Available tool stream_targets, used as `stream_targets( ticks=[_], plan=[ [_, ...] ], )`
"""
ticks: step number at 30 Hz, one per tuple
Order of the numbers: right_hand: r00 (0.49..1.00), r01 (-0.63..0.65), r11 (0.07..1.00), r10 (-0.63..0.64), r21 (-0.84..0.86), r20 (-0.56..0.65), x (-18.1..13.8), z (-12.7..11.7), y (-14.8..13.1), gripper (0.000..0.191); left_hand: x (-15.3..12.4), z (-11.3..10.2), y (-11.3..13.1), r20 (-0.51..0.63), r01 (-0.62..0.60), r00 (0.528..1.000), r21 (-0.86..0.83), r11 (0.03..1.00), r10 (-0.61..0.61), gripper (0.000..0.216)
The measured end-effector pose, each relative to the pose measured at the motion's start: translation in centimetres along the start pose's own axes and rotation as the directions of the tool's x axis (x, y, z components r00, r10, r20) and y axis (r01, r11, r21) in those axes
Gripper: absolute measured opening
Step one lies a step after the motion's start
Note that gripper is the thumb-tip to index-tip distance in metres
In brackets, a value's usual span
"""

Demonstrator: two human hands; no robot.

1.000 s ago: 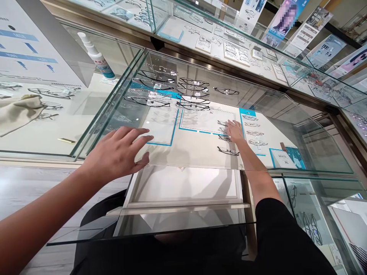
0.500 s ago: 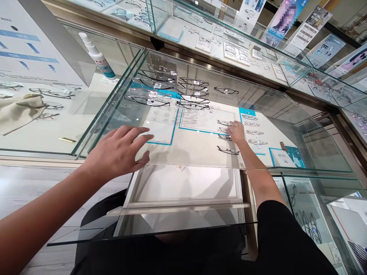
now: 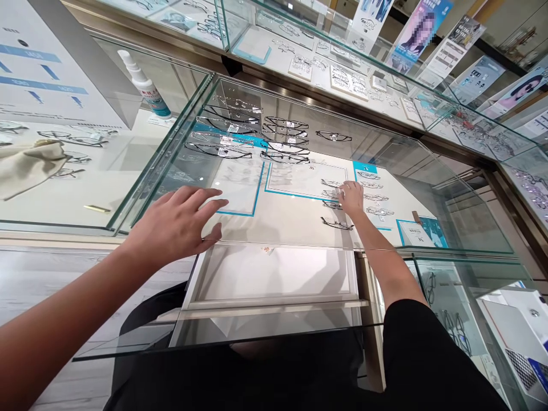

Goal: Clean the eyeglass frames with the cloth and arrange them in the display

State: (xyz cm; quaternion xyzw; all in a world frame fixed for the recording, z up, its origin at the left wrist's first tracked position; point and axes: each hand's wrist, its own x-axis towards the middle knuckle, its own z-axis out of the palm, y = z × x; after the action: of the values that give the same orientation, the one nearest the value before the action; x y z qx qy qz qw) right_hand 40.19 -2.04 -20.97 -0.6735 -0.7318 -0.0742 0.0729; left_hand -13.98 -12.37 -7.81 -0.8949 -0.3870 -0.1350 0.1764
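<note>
Rn, L hand (image 3: 180,221) grip released, R hand (image 3: 352,197) nr specs (image 3: 331,204), grip unclear, sign (image 3: 370,24) w/ "MAX"

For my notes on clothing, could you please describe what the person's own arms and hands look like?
The left hand and right hand are ungloved, with no watch or bracelet at either wrist. A plain black sleeve on the right arm ends near the elbow; the left forearm is bare, any sleeve there being out of view.
</note>
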Motion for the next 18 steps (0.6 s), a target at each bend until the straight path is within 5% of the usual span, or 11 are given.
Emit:
stream_targets(
  ticks=[9,18],
  plan=[
    [0.97,0.09,0.994,-0.075,-0.056,0.231,-3.4,-1.2,0.6,0.032,0.0,0.1,0.0,0.098,0.075,0.993,-0.073,0.994,-0.068,0.043],
    [0.961,0.091,0.991,-0.061,-0.102,0.272,-3.0,-1.0,-0.2,0.037,0.1,-0.1,0.0,0.119,0.071,0.991,-0.064,0.995,-0.063,0.044]
  ],
)
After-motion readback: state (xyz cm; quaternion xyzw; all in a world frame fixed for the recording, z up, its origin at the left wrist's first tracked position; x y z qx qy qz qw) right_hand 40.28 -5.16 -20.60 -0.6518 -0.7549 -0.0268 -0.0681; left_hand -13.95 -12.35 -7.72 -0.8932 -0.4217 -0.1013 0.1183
